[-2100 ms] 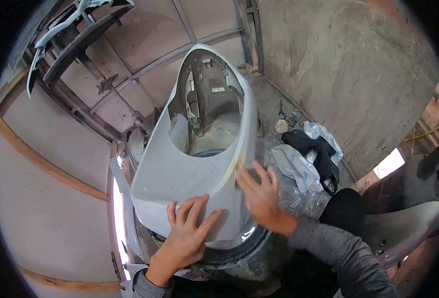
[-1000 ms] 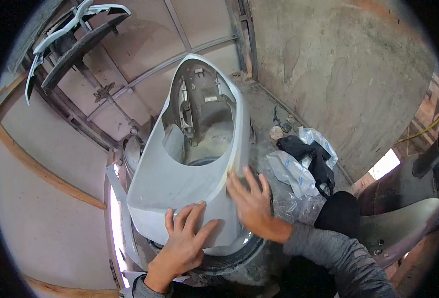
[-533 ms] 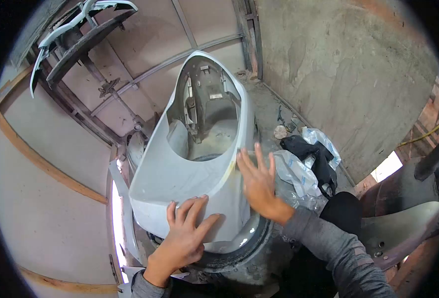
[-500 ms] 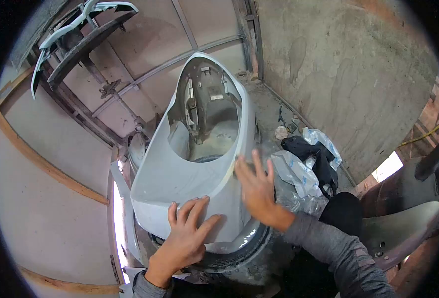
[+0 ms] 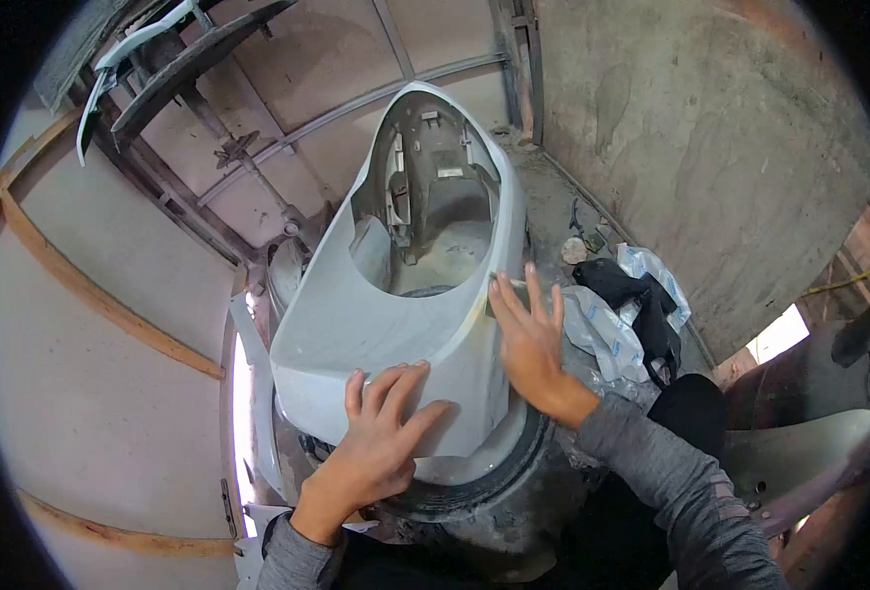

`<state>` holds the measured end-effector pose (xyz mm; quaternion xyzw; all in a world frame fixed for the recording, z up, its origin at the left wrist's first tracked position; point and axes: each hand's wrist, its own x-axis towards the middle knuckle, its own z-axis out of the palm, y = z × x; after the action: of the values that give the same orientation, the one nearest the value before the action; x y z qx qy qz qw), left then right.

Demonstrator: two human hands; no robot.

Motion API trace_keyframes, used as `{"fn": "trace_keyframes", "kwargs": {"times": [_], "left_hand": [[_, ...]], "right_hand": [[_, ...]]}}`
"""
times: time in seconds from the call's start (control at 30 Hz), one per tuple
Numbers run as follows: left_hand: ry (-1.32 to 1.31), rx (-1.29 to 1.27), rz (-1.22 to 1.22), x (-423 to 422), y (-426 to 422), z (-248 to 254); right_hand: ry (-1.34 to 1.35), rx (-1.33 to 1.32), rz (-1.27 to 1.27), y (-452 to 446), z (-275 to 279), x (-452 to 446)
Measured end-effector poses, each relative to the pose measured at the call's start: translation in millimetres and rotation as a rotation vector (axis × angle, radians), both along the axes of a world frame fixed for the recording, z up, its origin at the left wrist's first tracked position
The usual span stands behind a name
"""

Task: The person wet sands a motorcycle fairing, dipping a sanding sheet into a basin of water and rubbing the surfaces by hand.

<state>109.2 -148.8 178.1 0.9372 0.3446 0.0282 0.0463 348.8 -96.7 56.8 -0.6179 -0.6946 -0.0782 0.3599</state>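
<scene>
A light grey moulded body panel (image 5: pixel 376 324) with a large oval opening rests on a round black-rimmed support (image 5: pixel 454 500). My left hand (image 5: pixel 381 442) lies on its near face, fingers apart and gripping nothing. On the right side edge of the panel, beside a yellowish patch (image 5: pixel 471 320), my right hand (image 5: pixel 533 344) lies flat with fingers spread. A small dark edge shows by its fingertips; whether a thin sheet is under them is hard to tell. The undersides of both hands are hidden.
White plastic packaging (image 5: pixel 607 334) and black cloth (image 5: pixel 659 329) lie on the floor to the right. A curved grey panel (image 5: pixel 799 452) is at the lower right. Metal framework with parts (image 5: pixel 199 59) stands upper left, and a large board (image 5: pixel 690 147) leans upper right.
My right hand has shifted slightly up along the panel's side edge. My left hand keeps its place on the near face. The whole view has shifted, with the scene now further right and higher.
</scene>
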Motion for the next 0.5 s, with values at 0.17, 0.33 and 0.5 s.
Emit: {"fn": "trace_keyframes", "kwargs": {"times": [0.17, 0.33, 0.5], "left_hand": [[-0.024, -0.068, -0.018, 0, 1, 6], [-0.015, -0.019, 0.003, 0, 1, 4], [-0.016, 0.002, 0.021, -6, 5, 1]], "right_hand": [[-0.085, 0.028, 0.107, -24, -13, -10], [0.046, -0.020, -0.008, -17, -5, -17], [0.057, 0.014, 0.058, 1, -4, 1]]}}
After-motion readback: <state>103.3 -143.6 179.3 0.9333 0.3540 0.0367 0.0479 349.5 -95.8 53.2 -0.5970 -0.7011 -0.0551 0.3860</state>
